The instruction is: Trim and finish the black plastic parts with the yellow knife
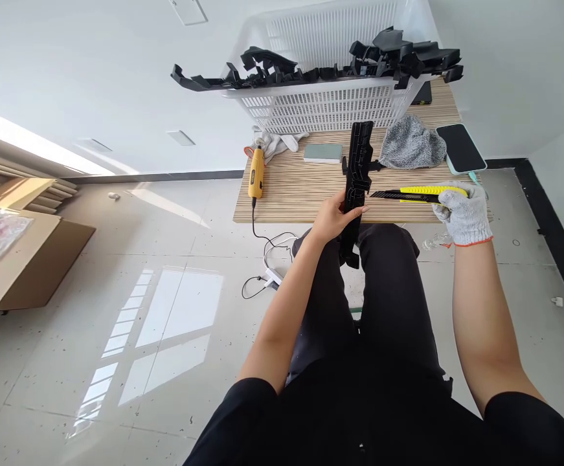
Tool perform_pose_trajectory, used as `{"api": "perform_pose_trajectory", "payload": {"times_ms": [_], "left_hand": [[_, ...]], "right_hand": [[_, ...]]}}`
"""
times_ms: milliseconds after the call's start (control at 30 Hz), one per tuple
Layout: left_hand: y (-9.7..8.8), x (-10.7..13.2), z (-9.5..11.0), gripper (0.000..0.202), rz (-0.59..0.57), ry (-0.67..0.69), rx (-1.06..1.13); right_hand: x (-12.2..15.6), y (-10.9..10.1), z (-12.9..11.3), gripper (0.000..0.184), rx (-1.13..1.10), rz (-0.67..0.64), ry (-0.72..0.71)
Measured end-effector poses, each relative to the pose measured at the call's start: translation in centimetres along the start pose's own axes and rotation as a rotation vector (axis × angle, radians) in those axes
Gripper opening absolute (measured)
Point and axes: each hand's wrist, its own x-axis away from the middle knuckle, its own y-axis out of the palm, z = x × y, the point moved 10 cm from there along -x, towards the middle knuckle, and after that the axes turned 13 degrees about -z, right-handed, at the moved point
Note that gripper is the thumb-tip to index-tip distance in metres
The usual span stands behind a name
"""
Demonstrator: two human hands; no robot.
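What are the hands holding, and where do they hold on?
The bare left hand holds a black part just below its middle; the gloved right hand a yellow cutter by its handle.

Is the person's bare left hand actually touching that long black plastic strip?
Touching. The head view shows the bare left hand holding the long black plastic strip, with the thumb lying across its near part.

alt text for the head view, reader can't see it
A bare left hand holds a long black part at the near edge of a table; the gloved right hand holds a yellow knife pointing toward it. Farther back are a yellow tool, a phone and a white basket with black parts across it.
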Motion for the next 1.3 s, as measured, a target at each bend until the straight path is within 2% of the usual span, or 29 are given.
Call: {"api": "perform_pose_trajectory", "payload": {"times_ms": [200,433,633,833,1033,1200,1300], "left_hand": [[-0.7,0.8,-0.1,0.055,0.009,-0.017,0.041],[0.4,1.1,-0.4,0.052,0.013,-0.004,0.040],[0.3,1.3,-0.4,0.053,-0.002,-0.054,-0.030],[0.1,1.1,0.1,0.044,0.049,-0.062,-0.124],[-0.1,0.7,0.1,0.039,0.049,-0.104,-0.186],[-0.3,1.1,0.1,0.025,0.056,-0.131,-0.224],[-0.2,1.2,0.0,0.024,0.065,-0.132,-0.226]], "right_hand": [[0.1,0.7,-0.7,0.020,0.061,-0.063,-0.043],[0.1,0.3,-0.2,0.026,0.024,0.000,0.010],[-0.1,0.2,-0.2,0.025,0.014,-0.020,-0.020],[0.2,0.2,-0.2,0.026,0.021,0.034,0.032],[-0.2,0.8,-0.4,0.025,0.028,-0.055,-0.007],[-0.2,0.6,-0.4,0.029,0.033,-0.054,-0.022],[-0.3,0.5,-0.4,0.026,0.045,-0.064,-0.029]]}}
